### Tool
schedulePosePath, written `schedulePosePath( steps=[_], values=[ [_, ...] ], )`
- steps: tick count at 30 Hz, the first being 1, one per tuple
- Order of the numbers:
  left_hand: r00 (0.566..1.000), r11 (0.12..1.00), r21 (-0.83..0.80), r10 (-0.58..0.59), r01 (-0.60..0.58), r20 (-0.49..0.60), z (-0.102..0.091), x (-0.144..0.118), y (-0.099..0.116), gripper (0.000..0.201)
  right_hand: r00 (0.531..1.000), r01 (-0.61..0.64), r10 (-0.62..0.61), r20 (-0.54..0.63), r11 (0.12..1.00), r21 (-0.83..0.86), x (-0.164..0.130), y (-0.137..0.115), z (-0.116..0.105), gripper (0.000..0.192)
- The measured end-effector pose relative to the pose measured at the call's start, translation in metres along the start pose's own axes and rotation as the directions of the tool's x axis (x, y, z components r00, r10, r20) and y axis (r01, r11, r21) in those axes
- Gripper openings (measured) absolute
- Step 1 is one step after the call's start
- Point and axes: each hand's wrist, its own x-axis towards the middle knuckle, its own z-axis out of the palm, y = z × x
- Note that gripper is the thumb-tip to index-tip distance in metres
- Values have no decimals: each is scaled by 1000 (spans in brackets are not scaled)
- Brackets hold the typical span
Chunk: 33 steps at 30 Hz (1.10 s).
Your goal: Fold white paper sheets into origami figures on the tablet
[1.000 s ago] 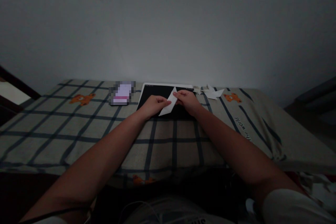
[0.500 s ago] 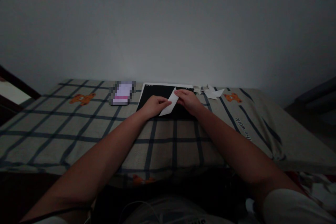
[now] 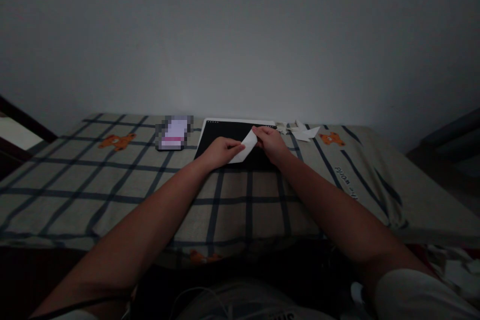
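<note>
Between my two hands is a narrow folded piece of white paper (image 3: 246,147), tilted up to the right. My left hand (image 3: 222,151) pinches its lower left part between thumb and fingers. At the paper's upper right end, my right hand (image 3: 271,142) grips the tip with its fingertips. Both hands are just over a black sheet or pad (image 3: 221,132) with a white border along its top and left side. My fingers cover part of the paper's edges.
A phone with a lit, pixelated screen (image 3: 173,132) lies left of the black pad. To the right are folded white paper pieces (image 3: 307,133). A checked cloth (image 3: 150,180) with bear prints covers the table, which stands against a grey wall (image 3: 240,40).
My right fingers have shifted slightly up and over the paper's upper tip, which no longer sticks up as a point. The paper leans a little further right. My left hand has barely moved.
</note>
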Motion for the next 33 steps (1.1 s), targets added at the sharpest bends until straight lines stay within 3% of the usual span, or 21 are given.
schedulePosePath(
  steps=[8,12,16,23,30,33],
  values=[
    [985,998,-18,-65,62,-163,-1,3,-8,41,975,-99,109,195,993,-58,-1,2,1,30],
    [986,992,-104,-92,78,-139,2,4,-12,39,982,-13,40,183,989,-145,0,5,-1,27],
    [979,994,-87,-84,69,-184,2,3,-10,37,973,34,12,231,980,-195,0,5,-3,27],
    [948,988,-133,-111,74,-300,0,4,-9,36,952,-103,135,275,986,-130,-4,4,1,26],
    [957,956,-279,-160,90,-242,1,6,-10,34,980,-30,57,191,990,-141,-2,7,3,23],
    [948,948,-305,-177,91,-266,2,6,-10,30,963,-77,108,247,988,-132,-3,6,2,24]
  ],
)
